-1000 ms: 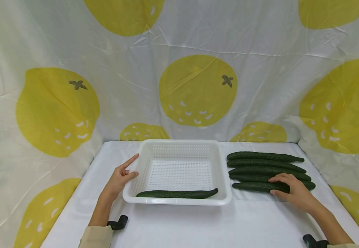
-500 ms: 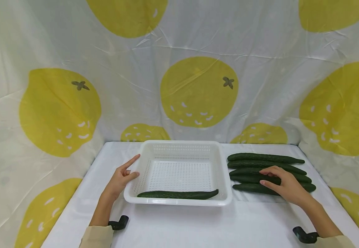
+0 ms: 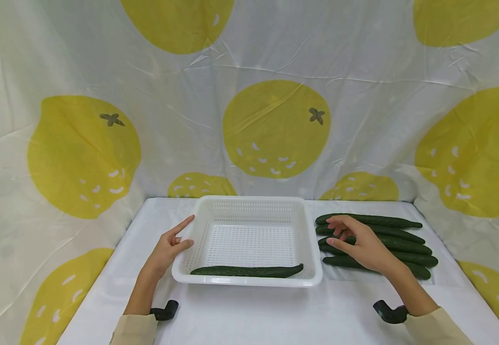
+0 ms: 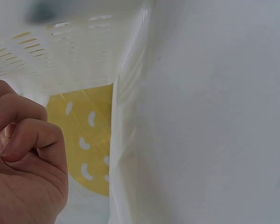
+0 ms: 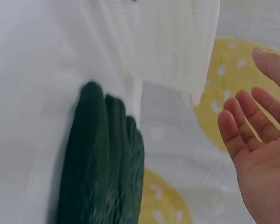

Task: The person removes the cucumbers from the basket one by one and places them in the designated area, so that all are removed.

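A white perforated plastic basket (image 3: 312,239) stands mid-table with one dark green cucumber (image 3: 247,271) lying along its near side. My left hand (image 3: 165,253) is at the basket's left rim, index finger stretched out and thumb tip touching the edge. In the left wrist view its other fingers (image 4: 25,121) curl into the palm below the basket. My right hand (image 3: 363,242) hovers over several cucumbers (image 3: 409,245) lying side by side to the right of the basket. Nothing is in it; the right wrist view shows its fingers (image 5: 246,109) loosely bent, apart from the cucumbers (image 5: 91,154).
White cloth covers the table (image 3: 275,314). Behind and at both sides hangs a white curtain (image 3: 361,120) printed with yellow fruit. A black wrist device (image 3: 165,310) is on the left wrist, another black device (image 3: 389,312) on the right one.
My right hand has moved left and away from me, rising off the front cucumber it touched, toward the basket's side. The left hand and the basket hold their place.
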{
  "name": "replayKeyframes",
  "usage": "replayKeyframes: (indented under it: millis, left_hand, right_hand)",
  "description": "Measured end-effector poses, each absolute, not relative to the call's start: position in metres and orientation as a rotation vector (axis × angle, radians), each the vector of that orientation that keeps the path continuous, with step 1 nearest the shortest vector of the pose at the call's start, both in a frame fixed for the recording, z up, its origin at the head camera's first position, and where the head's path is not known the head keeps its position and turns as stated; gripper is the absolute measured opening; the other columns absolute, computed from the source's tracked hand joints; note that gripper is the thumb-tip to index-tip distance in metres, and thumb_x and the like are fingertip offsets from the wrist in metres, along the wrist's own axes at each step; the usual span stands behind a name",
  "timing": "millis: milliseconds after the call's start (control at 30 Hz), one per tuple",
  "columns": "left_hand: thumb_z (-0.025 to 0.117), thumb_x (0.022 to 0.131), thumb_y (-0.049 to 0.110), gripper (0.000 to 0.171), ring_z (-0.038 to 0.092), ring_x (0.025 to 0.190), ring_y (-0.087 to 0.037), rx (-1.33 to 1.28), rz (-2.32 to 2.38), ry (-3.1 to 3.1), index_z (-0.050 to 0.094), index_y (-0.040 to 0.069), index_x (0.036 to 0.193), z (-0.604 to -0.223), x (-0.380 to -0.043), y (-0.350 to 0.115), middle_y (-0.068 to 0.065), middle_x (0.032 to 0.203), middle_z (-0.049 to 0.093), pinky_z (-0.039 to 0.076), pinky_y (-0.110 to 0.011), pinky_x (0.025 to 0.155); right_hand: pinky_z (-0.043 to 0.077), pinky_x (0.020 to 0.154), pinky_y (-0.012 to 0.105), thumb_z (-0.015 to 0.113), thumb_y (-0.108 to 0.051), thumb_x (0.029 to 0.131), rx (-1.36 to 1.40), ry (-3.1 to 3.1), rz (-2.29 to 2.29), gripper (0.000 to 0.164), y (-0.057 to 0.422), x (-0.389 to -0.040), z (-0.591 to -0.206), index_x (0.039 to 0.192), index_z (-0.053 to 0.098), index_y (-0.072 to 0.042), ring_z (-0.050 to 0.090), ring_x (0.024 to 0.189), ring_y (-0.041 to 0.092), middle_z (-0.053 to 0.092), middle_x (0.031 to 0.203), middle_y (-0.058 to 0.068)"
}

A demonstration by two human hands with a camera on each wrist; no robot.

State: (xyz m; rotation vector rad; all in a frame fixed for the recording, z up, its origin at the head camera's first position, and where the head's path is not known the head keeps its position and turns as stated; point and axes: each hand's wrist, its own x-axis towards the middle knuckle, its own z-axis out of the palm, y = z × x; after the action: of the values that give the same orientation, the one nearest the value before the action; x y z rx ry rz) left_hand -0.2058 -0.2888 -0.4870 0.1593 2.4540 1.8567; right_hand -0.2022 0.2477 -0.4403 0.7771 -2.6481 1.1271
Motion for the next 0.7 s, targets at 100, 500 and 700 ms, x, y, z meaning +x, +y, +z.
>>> replayKeyframes:
  millis: [100,500,700]
  left_hand:
    - [0.07,0.096,0.011,0.071,0.034,0.052,-0.005,0.161,1.856,2.45,0.042,0.026,0.159,-0.488,-0.206,-0.289,0.006,0.057,0.036,0.035,-0.025,0.051]
    - [0.069,0.096,0.011,0.07,0.031,0.052,-0.005,0.17,1.844,2.475,0.043,0.027,0.159,-0.488,-0.206,-0.29,0.008,0.057,0.034,0.032,-0.025,0.049]
    - [0.069,0.096,0.011,0.07,0.031,0.052,-0.004,0.177,1.845,2.469,0.042,0.025,0.159,-0.486,-0.205,-0.289,0.008,0.057,0.034,0.031,-0.024,0.049]
  right_hand:
    - [0.054,0.084,0.025,0.075,-0.025,0.095,0.833,-2.642,1.187,0.042,0.229,-0.204,-0.437,0.134,0.06,-0.015,0.062,0.096,0.018,0.064,0.118,-0.001]
    - [0.054,0.092,0.036,0.075,-0.035,0.094,1.021,-2.722,1.299,0.05,0.162,-0.204,-0.434,0.139,0.056,-0.023,0.063,0.106,0.024,0.06,0.124,-0.005]
    - [0.056,0.089,0.034,0.074,-0.036,0.096,1.117,-2.779,1.337,0.05,0.135,-0.208,-0.435,0.14,0.054,-0.024,0.06,0.108,0.017,0.059,0.128,-0.003]
